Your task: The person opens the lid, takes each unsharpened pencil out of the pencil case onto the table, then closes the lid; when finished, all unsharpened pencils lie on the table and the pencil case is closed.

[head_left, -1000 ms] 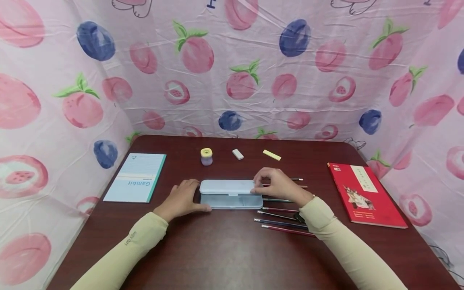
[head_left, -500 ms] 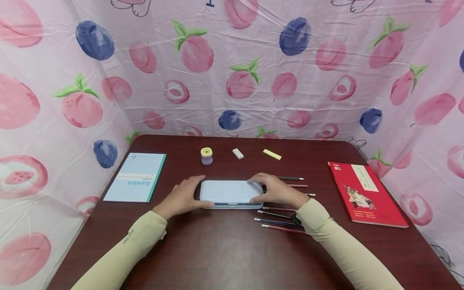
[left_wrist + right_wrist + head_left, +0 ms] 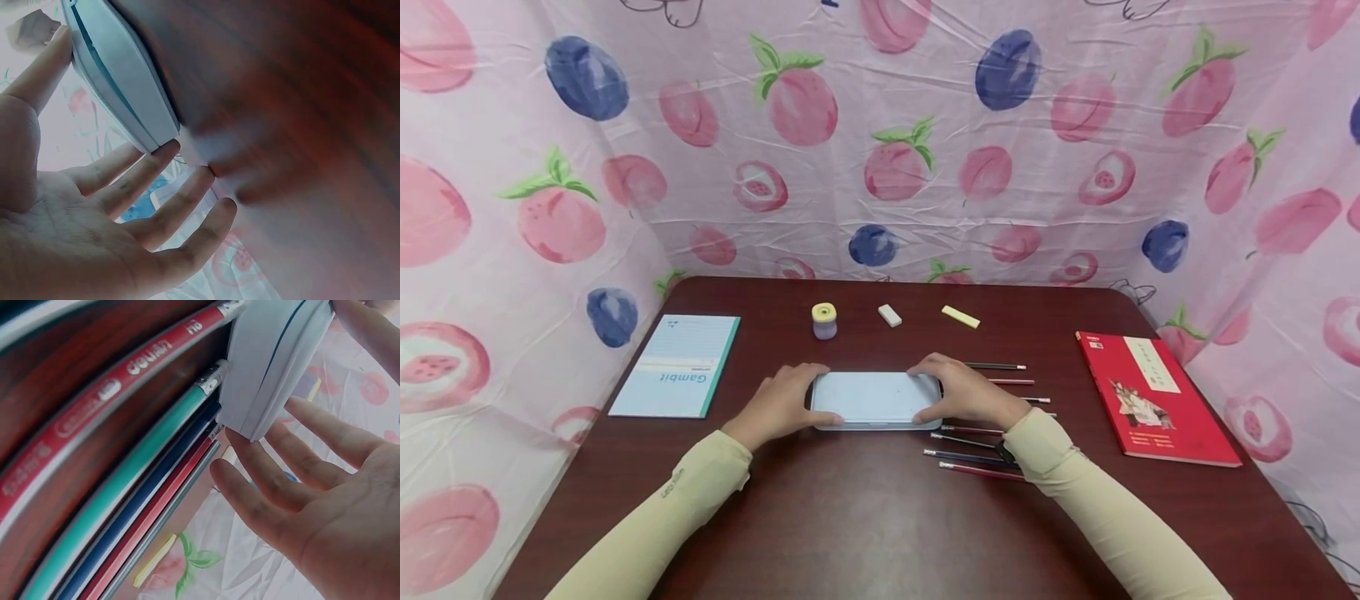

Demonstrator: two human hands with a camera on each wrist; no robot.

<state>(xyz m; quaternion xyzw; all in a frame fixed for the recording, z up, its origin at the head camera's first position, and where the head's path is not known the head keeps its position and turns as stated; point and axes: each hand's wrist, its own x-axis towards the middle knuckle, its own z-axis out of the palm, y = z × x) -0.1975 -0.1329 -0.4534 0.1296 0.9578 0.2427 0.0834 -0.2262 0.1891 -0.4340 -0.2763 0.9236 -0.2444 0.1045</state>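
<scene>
A white pencil case (image 3: 876, 397) lies lengthwise on the table with its lid down. A thin dark seam between lid and base runs along the case (image 3: 128, 69) in the left wrist view. My left hand (image 3: 784, 400) grips its left end, thumb at the front edge and fingertips at the back corner. Across from it, my right hand (image 3: 972, 393) holds the right end the same way. In the right wrist view, fingertips sit at the bottom corner of the case (image 3: 265, 362). The inside of the case is hidden by the lid.
Several pencils (image 3: 977, 457) lie right of the case, partly under the right wrist. Behind stand a yellow-topped round container (image 3: 824, 322), a white eraser (image 3: 890, 316) and a yellow strip (image 3: 961, 317). A Gambit notebook (image 3: 673, 367) lies left, a red book (image 3: 1157, 400) right.
The pencil case's lid has come down from half open to lying over the base. The right hand has moved from the lid to the right end; the left thumb has shifted onto the front edge.
</scene>
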